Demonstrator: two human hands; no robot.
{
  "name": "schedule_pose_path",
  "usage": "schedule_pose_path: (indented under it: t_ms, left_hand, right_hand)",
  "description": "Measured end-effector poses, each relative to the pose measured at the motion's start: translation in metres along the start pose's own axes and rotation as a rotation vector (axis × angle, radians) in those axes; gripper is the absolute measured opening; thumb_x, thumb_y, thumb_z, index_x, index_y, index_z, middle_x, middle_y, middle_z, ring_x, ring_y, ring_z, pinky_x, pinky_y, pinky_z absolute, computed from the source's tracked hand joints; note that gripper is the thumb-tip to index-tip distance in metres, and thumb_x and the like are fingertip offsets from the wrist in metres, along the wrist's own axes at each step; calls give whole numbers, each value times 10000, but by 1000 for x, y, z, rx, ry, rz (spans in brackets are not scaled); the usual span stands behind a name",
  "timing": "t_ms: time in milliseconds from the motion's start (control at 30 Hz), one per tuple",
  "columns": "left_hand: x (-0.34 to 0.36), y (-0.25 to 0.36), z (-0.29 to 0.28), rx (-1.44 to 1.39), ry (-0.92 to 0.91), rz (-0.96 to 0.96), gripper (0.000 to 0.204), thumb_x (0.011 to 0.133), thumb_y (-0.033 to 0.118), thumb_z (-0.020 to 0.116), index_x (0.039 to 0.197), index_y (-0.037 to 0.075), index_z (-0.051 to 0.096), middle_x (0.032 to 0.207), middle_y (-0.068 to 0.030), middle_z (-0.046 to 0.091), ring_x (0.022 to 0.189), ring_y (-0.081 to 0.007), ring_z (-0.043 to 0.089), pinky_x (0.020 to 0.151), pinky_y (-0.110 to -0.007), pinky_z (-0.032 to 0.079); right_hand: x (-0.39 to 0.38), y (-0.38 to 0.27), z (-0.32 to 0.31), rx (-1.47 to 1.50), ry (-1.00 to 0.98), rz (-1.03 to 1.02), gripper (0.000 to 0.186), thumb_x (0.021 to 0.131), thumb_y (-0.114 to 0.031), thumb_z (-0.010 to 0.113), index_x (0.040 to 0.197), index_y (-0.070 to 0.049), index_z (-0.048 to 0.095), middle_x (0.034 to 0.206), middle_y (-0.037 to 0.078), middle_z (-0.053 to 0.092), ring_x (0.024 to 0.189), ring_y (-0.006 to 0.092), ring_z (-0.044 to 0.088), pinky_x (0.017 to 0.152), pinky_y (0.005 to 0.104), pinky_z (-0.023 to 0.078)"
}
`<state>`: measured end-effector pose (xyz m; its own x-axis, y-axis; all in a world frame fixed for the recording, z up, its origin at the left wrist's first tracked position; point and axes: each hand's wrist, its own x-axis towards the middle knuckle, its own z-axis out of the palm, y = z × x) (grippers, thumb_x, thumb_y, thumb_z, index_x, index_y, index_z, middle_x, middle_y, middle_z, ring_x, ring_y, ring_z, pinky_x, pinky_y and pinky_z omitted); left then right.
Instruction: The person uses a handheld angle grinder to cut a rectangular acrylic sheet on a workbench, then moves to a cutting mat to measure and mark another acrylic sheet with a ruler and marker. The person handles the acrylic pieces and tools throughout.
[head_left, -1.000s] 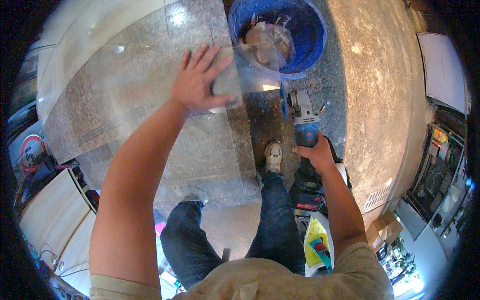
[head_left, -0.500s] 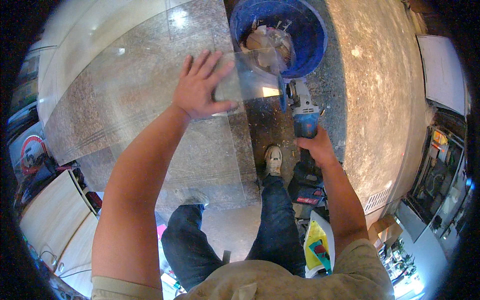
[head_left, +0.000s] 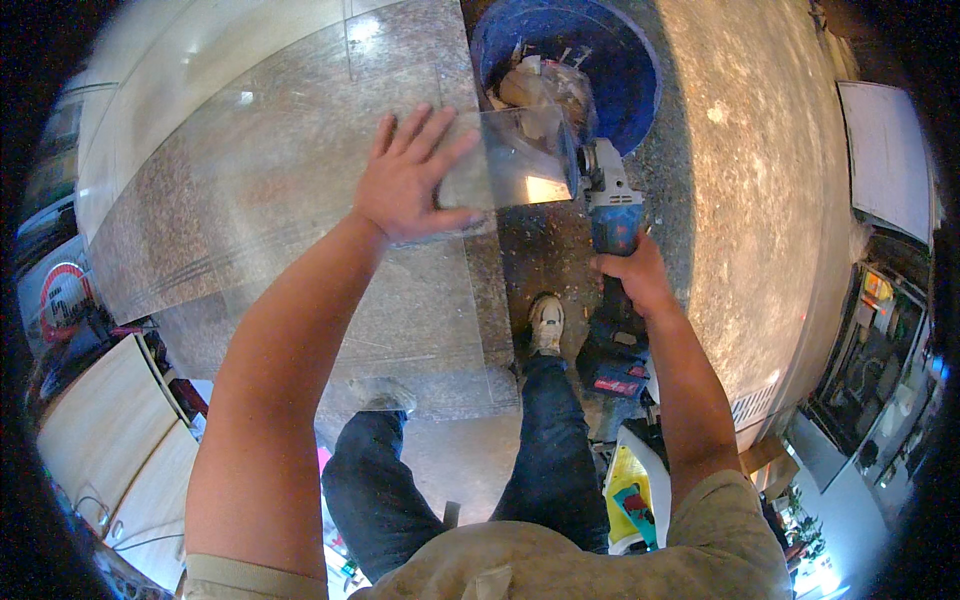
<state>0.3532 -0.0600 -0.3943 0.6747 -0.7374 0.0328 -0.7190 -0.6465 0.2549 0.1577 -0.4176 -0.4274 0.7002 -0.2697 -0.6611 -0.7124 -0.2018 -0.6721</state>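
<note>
My left hand (head_left: pixel 405 185) lies spread on a clear, thin sheet (head_left: pixel 280 160) atop a speckled board (head_left: pixel 180 300) in the upper left. The sheet's right part juts past the board, over the near side of a blue bin. My right hand (head_left: pixel 635 275) grips a blue and grey angle grinder (head_left: pixel 615 215) by its body, right of the sheet. The grinder's disc (head_left: pixel 573 165), seen edge-on, is at the sheet's right edge; whether it touches cannot be told.
The blue bin (head_left: pixel 625 70) holds scraps. Below the grinder are my shoe (head_left: pixel 546 320) and a dark case (head_left: pixel 610 370). Sunlit concrete (head_left: pixel 750 200) lies to the right, a white panel (head_left: pixel 885 150) beyond it. A pale cabinet (head_left: pixel 105 420) stands lower left.
The grinder in my right hand has moved up and forward to the sheet's right edge. My left hand and the clear sheet have shifted slightly down and right in view.
</note>
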Motion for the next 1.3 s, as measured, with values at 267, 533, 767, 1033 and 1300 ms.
schedule_pose_path:
  t_ms: [267, 533, 767, 1033, 1300]
  left_hand:
    - [1, 0, 1, -12, 8, 1, 1021, 779, 767, 738, 1641, 275, 494, 1739, -144, 388, 1619, -421, 309, 1298, -689, 162]
    - [1, 0, 0, 2, 16, 8, 1027, 780, 777, 739, 1645, 281, 492, 1737, -147, 390, 1619, -424, 310, 1299, -683, 161]
    - [2, 2, -1, 1, 4, 0, 1025, 793, 778, 725, 1653, 280, 473, 1733, -156, 390, 1617, -433, 309, 1301, -688, 157]
    - [2, 3, -1, -2, -18, -14, 1051, 773, 790, 756, 1658, 297, 474, 1752, -142, 371, 1633, -427, 286, 1305, -678, 148]
    - [-2, 7, -4, -18, -33, -26, 1082, 744, 775, 793, 1662, 304, 465, 1751, -141, 375, 1632, -430, 292, 1305, -683, 148]
  right_hand:
    - [10, -19, -3, 70, -37, 8, 503, 746, -97, 889, 1180, -14, 647, 914, 93, 722, 745, 220, 692, 685, 387, 573]
    - [18, -33, -3, 110, -58, 73, 572, 715, -160, 910, 1222, -3, 695, 1065, 98, 763, 922, 230, 710, 884, 401, 578]
    - [33, -41, 0, 171, -49, 14, 519, 749, -98, 883, 1197, -6, 637, 885, 95, 720, 706, 220, 689, 649, 373, 567]
    - [46, -59, -1, 201, -46, -15, 535, 736, -91, 886, 1194, 8, 627, 916, 111, 718, 726, 229, 700, 653, 384, 579]
    - [53, -70, -1, 154, -21, -15, 556, 731, -94, 888, 1192, 22, 601, 895, 126, 705, 693, 242, 690, 639, 407, 593]
